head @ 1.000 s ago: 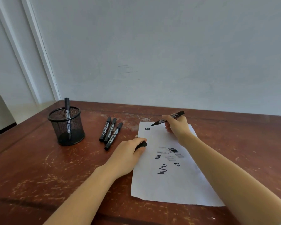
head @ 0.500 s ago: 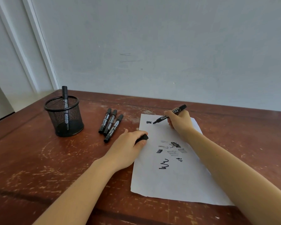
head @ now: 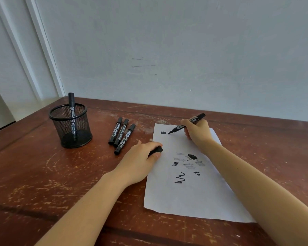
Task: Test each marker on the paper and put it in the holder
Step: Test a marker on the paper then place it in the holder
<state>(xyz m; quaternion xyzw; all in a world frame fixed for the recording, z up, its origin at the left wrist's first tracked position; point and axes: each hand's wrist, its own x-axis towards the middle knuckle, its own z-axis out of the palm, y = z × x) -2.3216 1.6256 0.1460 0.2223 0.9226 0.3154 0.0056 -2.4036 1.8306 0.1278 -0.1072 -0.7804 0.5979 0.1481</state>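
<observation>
A white sheet of paper [head: 194,196] with several black and grey scribbles lies on the wooden table. My right hand [head: 197,131] grips an uncapped black marker [head: 188,123], its tip touching the paper's top left beside a small black mark. My left hand [head: 140,160] rests on the paper's left edge and holds the black cap [head: 156,150]. Three capped black markers [head: 122,134] lie side by side left of the paper. A black mesh holder [head: 70,126] stands further left with one marker [head: 71,112] upright inside.
The scratched wooden table [head: 34,174] runs back to a grey wall [head: 167,50]. A white door frame [head: 39,47] stands at the far left corner.
The marker tip has come down from above the paper onto its top left, next to the earlier mark. The camera has tilted slightly. My left hand stays on the paper's edge.
</observation>
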